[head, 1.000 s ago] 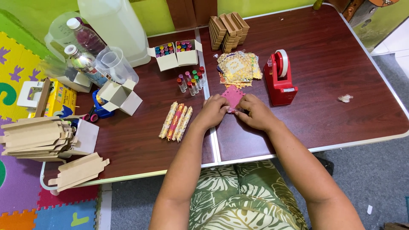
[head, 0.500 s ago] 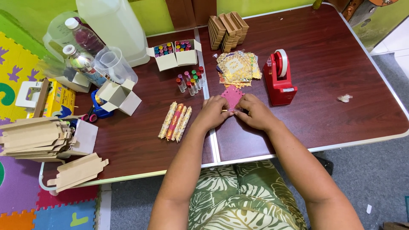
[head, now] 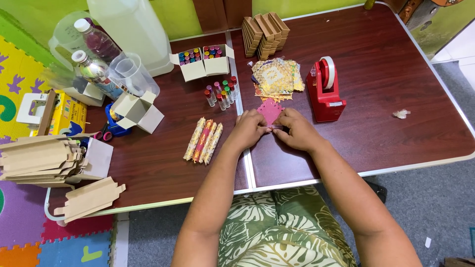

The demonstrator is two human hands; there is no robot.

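Pink paper (head: 270,111), a small scalloped sheet, lay flat on the dark wooden surface (head: 396,148) between our two hands, its near edge tucked under our fingertips. Our left hand (head: 250,129) was curled, thumb and fingers pinching at that near edge, and our right hand (head: 296,130) was closed the same way just beside it, so the two nearly met over a thin clear piece that we could not make out.

Left of our left hand lay three wrapped paper rolls (head: 203,141) side by side. Beyond the pink sheet sat a stack of gold patterned papers (head: 274,78), with the red tape dispenser (head: 325,91) just to its right. Small capped vials (head: 221,95) stood left of the gold stack, and two open white boxes (head: 205,62) of coloured vials stood behind them. Farther back, folded brown cartons (head: 264,29) were stacked near the far edge. Flat cardboard blanks (head: 42,155) were piled at the surface's left end.
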